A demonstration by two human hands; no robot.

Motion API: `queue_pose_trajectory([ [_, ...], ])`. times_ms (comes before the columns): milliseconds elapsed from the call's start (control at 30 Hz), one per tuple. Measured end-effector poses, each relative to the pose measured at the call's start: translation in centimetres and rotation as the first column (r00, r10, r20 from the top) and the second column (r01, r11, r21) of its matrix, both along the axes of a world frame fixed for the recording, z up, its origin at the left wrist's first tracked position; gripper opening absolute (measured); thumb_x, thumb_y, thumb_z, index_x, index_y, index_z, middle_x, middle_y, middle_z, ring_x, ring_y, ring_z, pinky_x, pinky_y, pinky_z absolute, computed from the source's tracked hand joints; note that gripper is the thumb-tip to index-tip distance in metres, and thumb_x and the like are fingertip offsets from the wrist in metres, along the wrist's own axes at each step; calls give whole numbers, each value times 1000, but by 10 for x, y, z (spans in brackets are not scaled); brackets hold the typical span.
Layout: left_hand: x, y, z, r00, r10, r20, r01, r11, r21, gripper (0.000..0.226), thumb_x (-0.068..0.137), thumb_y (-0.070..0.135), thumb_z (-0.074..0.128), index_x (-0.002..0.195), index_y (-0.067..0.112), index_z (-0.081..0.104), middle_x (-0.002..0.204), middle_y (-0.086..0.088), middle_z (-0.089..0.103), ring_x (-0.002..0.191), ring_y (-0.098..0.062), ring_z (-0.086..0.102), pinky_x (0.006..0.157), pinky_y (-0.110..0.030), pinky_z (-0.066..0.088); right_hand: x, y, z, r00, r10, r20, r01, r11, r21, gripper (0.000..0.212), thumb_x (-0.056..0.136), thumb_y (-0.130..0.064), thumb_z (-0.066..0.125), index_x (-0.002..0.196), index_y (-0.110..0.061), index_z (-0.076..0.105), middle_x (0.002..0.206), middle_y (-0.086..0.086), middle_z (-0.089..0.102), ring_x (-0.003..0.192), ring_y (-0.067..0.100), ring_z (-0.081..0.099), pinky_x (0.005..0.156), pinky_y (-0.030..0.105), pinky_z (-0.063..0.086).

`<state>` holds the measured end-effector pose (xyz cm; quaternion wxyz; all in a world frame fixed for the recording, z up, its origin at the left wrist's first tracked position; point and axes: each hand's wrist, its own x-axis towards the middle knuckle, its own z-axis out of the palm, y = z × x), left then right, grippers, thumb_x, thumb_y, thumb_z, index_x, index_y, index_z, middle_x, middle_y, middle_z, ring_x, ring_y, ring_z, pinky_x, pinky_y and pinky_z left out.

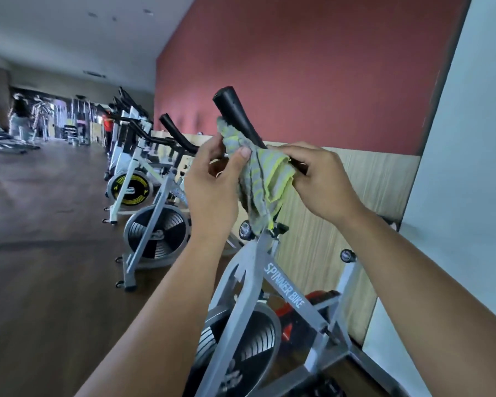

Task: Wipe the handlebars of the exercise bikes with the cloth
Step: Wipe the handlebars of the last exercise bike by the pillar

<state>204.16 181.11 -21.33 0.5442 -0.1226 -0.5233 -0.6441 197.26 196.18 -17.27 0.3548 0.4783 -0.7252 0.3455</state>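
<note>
A grey cloth with yellow-green stripes (pixel 262 179) hangs between my two hands in front of the nearest bike's black handlebar (pixel 235 113). My left hand (pixel 212 181) pinches the cloth's upper left part between thumb and fingers. My right hand (pixel 321 179) grips its right side against the lower part of the handlebar. The bar's upper end sticks up and to the left, bare above the cloth. The lower stretch of the bar is hidden behind the cloth and my right hand. The grey frame (pixel 284 285) below reads SPINNER BIKE.
A row of several more exercise bikes (pixel 155 224) runs away to the left along the red wall (pixel 298 67), each with black handlebars (pixel 175 133). Open wooden floor (pixel 46 239) lies to the left. A pale wall (pixel 470 167) stands close on the right.
</note>
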Motion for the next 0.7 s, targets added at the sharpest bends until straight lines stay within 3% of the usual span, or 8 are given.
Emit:
queue_pose_trajectory([
  [100, -1, 1, 6, 996, 77, -39, -75, 996, 41, 25, 94, 22, 69, 119, 19, 69, 102, 5, 75, 95, -12, 71, 89, -37, 58, 0, 3, 5, 999, -28, 23, 28, 999, 36, 24, 94, -2, 58, 107, -11, 76, 98, 2, 70, 91, 18, 65, 82, 42, 52],
  [267, -2, 14, -9, 995, 78, 56, -79, 997, 10, 31, 93, 29, 70, 123, 30, 64, 107, 23, 70, 102, -3, 67, 96, -39, 55, 5, 3, 10, 993, -3, 122, -1, 1000, 28, 34, 95, -1, 61, 119, -23, 73, 108, -6, 72, 103, 15, 67, 93, 43, 53],
  [400, -1, 0, 11, 963, 266, -52, -265, 964, 16, 39, 92, 31, 70, 129, 34, 60, 118, 11, 66, 107, -10, 64, 94, -36, 54, 6, 1, 5, 997, -14, 75, 14, 1000, -3, 23, 97, -11, 61, 109, -23, 77, 96, -1, 72, 89, 19, 65, 82, 44, 52],
  [467, -5, 0, 11, 909, 398, -126, -406, 913, -36, 38, 93, 25, 69, 130, 29, 63, 126, 1, 61, 117, -12, 60, 94, -28, 52, 6, 0, 2, 998, -12, 66, 13, 1000, -18, 21, 97, -14, 62, 108, -25, 77, 94, 0, 71, 86, 20, 64, 78, 44, 52],
  [533, -10, 5, -1, 847, 493, -198, -521, 843, -130, 37, 93, 13, 69, 130, 19, 65, 127, -4, 56, 120, 9, 49, 94, -9, 44, 7, 0, 1, 996, 5, 88, -2, 999, -40, 24, 97, -15, 62, 114, -27, 75, 98, -6, 72, 91, 11, 66, 83, 41, 53],
  [600, -15, 4, -10, 803, 543, -247, -591, 780, -205, 37, 94, 6, 67, 130, 14, 65, 125, -9, 54, 114, 22, 40, 93, -2, 36, 8, -1, 1, 994, 10, 108, -5, 999, -54, 26, 97, -14, 64, 119, -25, 73, 103, -10, 72, 97, 6, 67, 89, 38, 54],
  [633, -15, 0, -8, 790, 555, -260, -609, 759, -231, 37, 94, 6, 65, 130, 13, 65, 125, -11, 53, 115, 20, 39, 93, -2, 34, 9, -1, 2, 994, 3, 107, 2, 999, -53, 26, 97, -14, 64, 120, -24, 72, 105, -11, 71, 100, 5, 67, 92, 36, 53],
  [700, -13, -9, 6, 761, 590, -269, -648, 711, -273, 37, 97, 10, 63, 133, 16, 63, 129, -11, 49, 116, 0, 48, 93, -9, 40, 9, 0, 2, 995, -22, 102, 26, 999, -39, 25, 96, -16, 65, 119, -24, 73, 106, -14, 71, 102, 2, 66, 94, 32, 52],
])
